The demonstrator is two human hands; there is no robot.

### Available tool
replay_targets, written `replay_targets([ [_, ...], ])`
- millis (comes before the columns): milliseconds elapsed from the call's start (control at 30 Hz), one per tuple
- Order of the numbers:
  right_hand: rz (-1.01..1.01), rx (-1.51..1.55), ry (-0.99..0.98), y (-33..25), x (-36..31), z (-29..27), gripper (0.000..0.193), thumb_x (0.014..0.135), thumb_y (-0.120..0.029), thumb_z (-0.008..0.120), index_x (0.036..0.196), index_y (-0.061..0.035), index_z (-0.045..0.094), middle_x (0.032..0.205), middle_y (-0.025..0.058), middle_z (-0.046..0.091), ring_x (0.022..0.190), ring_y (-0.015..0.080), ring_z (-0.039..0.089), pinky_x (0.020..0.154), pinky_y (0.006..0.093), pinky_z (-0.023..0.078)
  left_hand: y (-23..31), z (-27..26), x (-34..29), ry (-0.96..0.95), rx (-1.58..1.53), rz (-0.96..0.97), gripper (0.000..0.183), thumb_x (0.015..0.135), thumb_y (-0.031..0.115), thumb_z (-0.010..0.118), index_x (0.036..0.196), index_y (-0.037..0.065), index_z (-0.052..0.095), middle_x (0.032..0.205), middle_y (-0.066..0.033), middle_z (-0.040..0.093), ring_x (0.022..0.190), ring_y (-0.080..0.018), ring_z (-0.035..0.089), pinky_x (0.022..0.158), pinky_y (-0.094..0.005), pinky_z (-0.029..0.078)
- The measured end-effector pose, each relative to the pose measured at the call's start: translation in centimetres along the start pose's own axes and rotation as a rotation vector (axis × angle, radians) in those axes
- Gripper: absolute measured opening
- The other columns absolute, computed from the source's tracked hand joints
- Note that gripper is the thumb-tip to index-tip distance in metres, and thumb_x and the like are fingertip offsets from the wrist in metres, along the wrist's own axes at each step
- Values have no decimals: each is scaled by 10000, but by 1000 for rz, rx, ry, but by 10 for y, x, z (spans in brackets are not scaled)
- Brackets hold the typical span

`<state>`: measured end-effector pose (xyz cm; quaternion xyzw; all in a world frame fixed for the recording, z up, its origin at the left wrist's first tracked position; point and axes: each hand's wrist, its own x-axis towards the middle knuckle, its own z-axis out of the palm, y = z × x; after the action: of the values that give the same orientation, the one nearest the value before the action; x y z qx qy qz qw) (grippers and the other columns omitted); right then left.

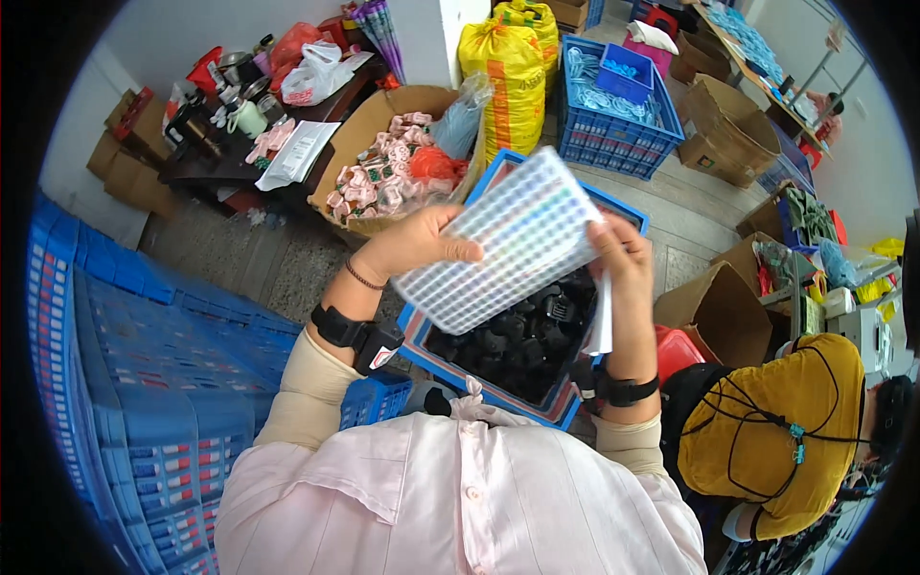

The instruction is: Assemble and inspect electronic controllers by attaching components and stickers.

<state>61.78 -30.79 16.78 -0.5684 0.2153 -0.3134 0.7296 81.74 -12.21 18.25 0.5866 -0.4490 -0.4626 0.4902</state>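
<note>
A white sticker sheet, covered in rows of small shiny labels, is tilted between my two hands and slightly blurred. My left hand pinches its left edge, thumb on top. At the sheet's right edge my right hand grips it with bent fingers. More white paper hangs below the right palm; whether it is separate sheets I cannot tell. Under the sheet stands a blue crate with many small black plastic parts inside, partly hidden by the sheet.
Stacked blue crates rise at my left. Ahead are a cardboard box of pink parts and a yellow sack. A blue crate of pale blue items stands farther right. A person in a mustard top sits close on my right.
</note>
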Motion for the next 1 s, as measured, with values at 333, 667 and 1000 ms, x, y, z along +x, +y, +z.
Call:
replay_targets([
  [333,106,278,97,41,24,-24,237,875,-250,614,938,-21,624,681,-16,544,504,33,411,401,179,298,-1,12,-60,277,-270,123,286,851,106,644,1110,-1,587,994,-43,651,873,-100,622,745,-236,516],
  [667,648,544,-361,121,1,13,210,913,-242,557,982,-47,594,682,-49,509,506,23,424,402,163,343,7,25,-72,385,-319,304,134,862,171,643,888,43,615,808,-26,649,713,-83,626,656,-217,529],
  [1000,874,250,-596,112,-32,52,257,899,-299,580,936,-46,603,663,-34,505,499,40,429,410,163,339,19,31,-78,797,546,629,124,874,130,626,850,13,595,922,-22,549,845,-89,534,777,-233,442],
])
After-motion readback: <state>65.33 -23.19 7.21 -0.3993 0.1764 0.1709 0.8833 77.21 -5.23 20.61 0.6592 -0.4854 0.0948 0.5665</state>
